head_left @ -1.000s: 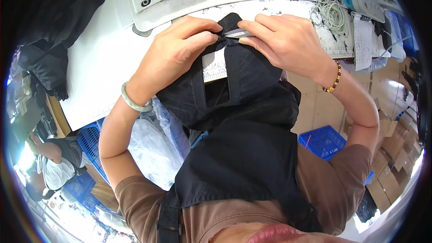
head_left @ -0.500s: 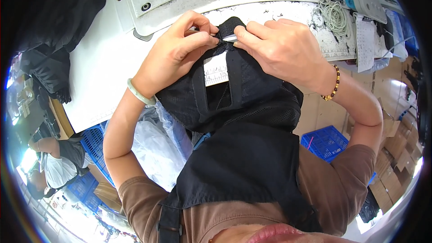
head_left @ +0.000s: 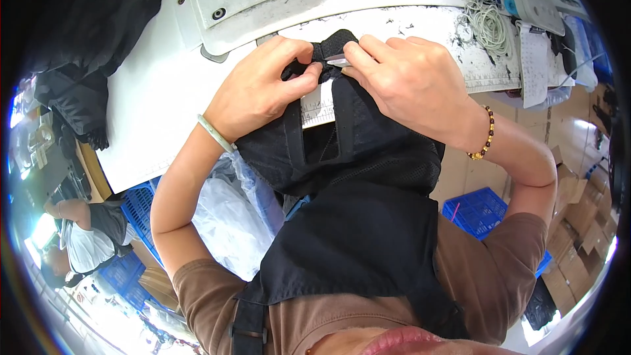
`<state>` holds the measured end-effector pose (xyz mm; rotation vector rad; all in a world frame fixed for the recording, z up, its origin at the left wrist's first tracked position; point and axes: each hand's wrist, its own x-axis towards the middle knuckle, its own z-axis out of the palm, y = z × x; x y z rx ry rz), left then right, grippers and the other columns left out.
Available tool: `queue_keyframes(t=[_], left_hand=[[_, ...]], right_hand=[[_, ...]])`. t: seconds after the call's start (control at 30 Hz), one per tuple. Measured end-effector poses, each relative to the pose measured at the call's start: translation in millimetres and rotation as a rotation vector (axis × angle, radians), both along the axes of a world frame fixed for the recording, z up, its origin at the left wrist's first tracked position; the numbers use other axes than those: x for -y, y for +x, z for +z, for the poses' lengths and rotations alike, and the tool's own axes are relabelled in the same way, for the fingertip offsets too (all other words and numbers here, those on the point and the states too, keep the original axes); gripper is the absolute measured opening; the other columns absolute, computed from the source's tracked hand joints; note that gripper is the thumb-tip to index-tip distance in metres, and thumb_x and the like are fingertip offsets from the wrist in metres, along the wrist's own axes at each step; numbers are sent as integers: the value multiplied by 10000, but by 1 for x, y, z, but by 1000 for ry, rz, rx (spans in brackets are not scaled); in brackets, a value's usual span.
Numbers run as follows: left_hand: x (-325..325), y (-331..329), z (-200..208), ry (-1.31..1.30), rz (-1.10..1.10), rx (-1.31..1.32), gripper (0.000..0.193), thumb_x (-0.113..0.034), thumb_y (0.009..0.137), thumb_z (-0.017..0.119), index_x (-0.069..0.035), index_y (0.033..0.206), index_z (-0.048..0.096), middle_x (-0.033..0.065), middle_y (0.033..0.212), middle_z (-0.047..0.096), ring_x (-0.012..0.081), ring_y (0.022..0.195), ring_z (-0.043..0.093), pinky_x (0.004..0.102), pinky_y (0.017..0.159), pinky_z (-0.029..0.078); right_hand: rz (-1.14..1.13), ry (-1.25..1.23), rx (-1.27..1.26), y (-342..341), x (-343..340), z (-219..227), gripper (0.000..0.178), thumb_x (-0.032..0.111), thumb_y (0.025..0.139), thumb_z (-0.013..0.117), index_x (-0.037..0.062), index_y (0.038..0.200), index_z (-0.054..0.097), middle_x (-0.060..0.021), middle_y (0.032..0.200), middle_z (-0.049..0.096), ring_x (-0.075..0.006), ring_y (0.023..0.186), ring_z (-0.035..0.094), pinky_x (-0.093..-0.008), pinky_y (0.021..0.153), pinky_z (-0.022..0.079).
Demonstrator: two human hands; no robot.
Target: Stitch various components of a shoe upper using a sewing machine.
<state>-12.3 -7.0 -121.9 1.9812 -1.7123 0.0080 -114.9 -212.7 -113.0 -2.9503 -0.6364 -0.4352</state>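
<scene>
Pinching black fabric (head_left: pixel 389 121), narrow end (head_left: pixel 340 41) pointing forward, is the left hand (head_left: pixel 266 77). The right hand (head_left: pixel 411 77) grips a metal blade (head_left: pixel 337 61) crosswise, pointing left.

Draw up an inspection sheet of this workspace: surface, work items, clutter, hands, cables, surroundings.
Surface: white table, scale markings along its near edge.
Work items: black fabric piece with a rectangular opening; slim metal tool, mostly hidden.
Clutter: dark scraps on the table; black cloth heap at left.
Hands: left hand pinches the fabric; right hand grips the tool.
Cables: tangled pale cord, string or cable unclear.
Surroundings: blue crate and cardboard boxes at right.
</scene>
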Motion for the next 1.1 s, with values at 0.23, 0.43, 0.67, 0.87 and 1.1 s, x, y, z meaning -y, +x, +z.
queue_keyframes(t=[0.23, 0.43, 0.67, 0.87, 1.1], left_hand=[[-4, -2, 9, 114, 59, -4, 276, 24, 658, 694, -80, 912, 669, 78, 937, 542, 218, 832, 598, 292, 715, 532], [-10, -2, 9, 136, 74, -10, 249, 15, 686, 694, -85, 913, 672, 73, 922, 547, 215, 802, 605, 288, 705, 539], [-11, -4, 7, 113, 89, -13, 249, 14, 690, 692, -85, 918, 674, 68, 929, 552, 213, 801, 610, 285, 705, 538], [-12, -3, 4, 80, 78, -6, 211, -3, 696, 695, -70, 893, 659, 67, 913, 560, 210, 792, 611, 284, 671, 529], [-12, -3, 1, 37, 74, -11, 180, -14, 700, 705, -64, 862, 644, 64, 901, 567, 199, 765, 607, 279, 625, 508]], right_hand=[[12, 62, -27, -1, -1, -2, 104, 132, 725, 589, 113, 817, 545, -5, 686, 540, -133, 553, 592, -265, 510, 466], [19, 109, -2, 0, 0, -6, 93, 185, 798, 596, 110, 807, 541, -4, 690, 545, -130, 565, 596, -264, 516, 467], [27, 69, 7, -2, -3, -6, 116, 201, 803, 603, 105, 801, 537, -3, 694, 537, -124, 576, 592, -264, 527, 471], [-27, 14, 44, -2, -8, -8, 118, 205, 808, 602, 109, 790, 537, 2, 685, 521, -123, 571, 587, -265, 521, 471], [-3, 101, -31, 0, -4, -1, 158, 242, 830, 610, 106, 793, 538, 3, 692, 531, -116, 582, 596, -264, 516, 464]])
